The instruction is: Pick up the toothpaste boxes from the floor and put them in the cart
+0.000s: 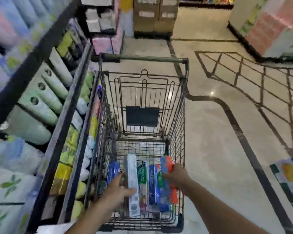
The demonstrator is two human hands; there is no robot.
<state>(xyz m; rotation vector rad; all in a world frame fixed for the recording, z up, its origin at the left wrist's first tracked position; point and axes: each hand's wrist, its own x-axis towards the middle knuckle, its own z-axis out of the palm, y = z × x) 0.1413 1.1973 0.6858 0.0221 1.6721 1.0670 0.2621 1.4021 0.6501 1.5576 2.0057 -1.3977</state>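
Wire mesh forms the cart [176, 115], and both bare forearms reach down into its near end from the bottom of the view. The left hand [118, 191] comes in from the lower left with its thumb pressed across the face of a white box [132, 183] and its fingers behind that box, gripping it. The right hand [176, 174] comes in from the lower right and is curled round the orange-and-blue box [167, 183] at the far right of the row, fingers wrapped over its edge.

Between the two hands, several toothpaste boxes stand side by side on their long edges inside the cart: a blue box [112, 171] at the left beside the left hand, then the white one, a green box [142, 179], another blue one, and the orange-and-blue one. All sit near the cart's front wall, close to the person. The cart's handle [142, 58] is at the far end. Shelves [41, 107] of packaged goods line the left side, just beside the cart, and a tiled floor [218, 132] lies to the right.
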